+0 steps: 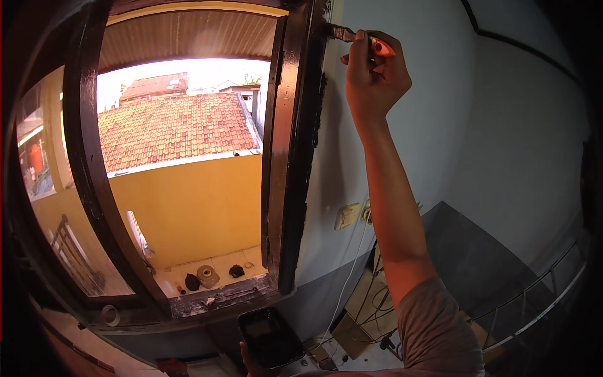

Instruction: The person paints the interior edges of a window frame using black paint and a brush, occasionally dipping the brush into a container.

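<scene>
In my right hand (377,72), raised high, is a paintbrush (380,46) with an orange handle. Its dark bristles touch the outer edge of the dark brown window frame (306,81), beside the pale wall. Wet-looking dark paint runs down that edge in an uneven line. My left hand (249,361) shows only in part at the lower edge, gripping the side of a black paint tray (271,339). Dark paint appears to lie in the tray, below the window sill (223,297).
A light switch (347,216) and a white cable (352,276) are on the wall beneath my right arm. Cables and a cardboard piece (350,336) lie on the floor below. A metal rail (534,320) stands at the right. Outside the opening, a tape roll (207,275) sits on a tiled ledge.
</scene>
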Tool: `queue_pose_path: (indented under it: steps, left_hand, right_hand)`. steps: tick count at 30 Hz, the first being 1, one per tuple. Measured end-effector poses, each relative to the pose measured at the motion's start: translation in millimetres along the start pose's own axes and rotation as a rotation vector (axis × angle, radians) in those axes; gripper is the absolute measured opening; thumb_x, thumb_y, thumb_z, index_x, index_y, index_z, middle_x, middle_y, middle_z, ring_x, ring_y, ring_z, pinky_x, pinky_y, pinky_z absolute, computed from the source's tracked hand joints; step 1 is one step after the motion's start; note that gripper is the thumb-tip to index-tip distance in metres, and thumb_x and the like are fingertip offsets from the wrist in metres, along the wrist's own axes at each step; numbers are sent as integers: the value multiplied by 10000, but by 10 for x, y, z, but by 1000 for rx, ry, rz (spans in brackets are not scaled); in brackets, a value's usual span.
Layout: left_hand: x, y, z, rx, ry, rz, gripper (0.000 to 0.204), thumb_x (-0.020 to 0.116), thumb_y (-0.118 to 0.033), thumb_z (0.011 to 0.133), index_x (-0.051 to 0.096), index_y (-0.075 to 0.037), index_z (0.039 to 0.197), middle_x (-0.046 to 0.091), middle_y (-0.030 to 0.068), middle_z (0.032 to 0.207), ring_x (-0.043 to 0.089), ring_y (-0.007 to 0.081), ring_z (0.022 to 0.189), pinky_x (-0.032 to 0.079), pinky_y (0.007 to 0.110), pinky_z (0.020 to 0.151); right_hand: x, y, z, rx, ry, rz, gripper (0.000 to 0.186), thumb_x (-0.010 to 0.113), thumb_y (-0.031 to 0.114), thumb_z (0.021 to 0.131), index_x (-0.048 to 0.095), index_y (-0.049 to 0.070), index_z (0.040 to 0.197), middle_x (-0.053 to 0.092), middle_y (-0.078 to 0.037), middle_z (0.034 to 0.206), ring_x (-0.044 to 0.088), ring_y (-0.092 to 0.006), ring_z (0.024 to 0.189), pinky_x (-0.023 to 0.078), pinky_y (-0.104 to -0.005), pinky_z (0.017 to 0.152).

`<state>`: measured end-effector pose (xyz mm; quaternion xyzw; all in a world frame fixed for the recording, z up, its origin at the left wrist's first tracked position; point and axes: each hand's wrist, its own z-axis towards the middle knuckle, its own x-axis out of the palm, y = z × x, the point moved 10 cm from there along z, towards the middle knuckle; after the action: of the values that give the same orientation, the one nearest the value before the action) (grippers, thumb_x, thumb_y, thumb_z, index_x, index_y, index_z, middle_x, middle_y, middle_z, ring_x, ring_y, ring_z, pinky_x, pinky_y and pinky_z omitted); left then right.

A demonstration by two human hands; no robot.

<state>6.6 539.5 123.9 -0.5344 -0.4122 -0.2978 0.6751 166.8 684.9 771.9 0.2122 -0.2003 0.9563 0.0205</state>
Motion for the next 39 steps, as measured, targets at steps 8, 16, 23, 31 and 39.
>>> queue_pose_path:
  steps: [8, 16, 23, 31, 39]
  left_hand:
    - [-96, -43, 25, 16, -22, 24, 948, 491, -819, 956, 452, -128, 1604, 529, 152, 1579, 513, 366, 1433, 387, 589, 1208]
    - [-120, -33, 24, 22, -12, 23, 940, 490, -812, 962, 449, -130, 1606, 529, 149, 1580, 509, 358, 1438, 379, 582, 1214]
    - [-134, 25, 38, 8, -13, 27, 932, 488, -806, 966, 446, -132, 1608, 529, 147, 1582, 506, 350, 1442, 372, 576, 1220]
    - [-187, 46, 8, 3, -19, 35, 923, 486, -799, 971, 443, -134, 1609, 529, 145, 1584, 503, 341, 1446, 364, 569, 1227]
    - [-245, 114, 10, -3, -24, 35, 914, 485, -792, 976, 440, -136, 1611, 529, 142, 1585, 500, 332, 1451, 356, 562, 1234]
  right_hand:
    - [-28, 134, 104, 158, 97, 11, 120, 730, 115, 1000, 678, 20, 949, 673, -4, 646, 657, -64, 559, 456, -211, 494]
    - [27, -11, -7, 195, 283, -107, 130, 719, 136, 1001, 735, 12, 964, 707, -4, 684, 601, -52, 525, 416, -235, 485]
    - [-81, 50, 213, 223, 133, 36, 144, 703, 110, 1007, 723, -22, 952, 711, -33, 701, 690, -89, 585, 552, -234, 543]
    - [-108, 153, -45, 299, 195, -19, 160, 709, 96, 992, 704, -31, 896, 683, -23, 647, 663, -80, 547, 512, -223, 503]
    - [-91, 109, -129, 223, 207, -66, 157, 713, 102, 988, 714, -22, 892, 704, -27, 653, 665, -76, 550, 490, -217, 498]
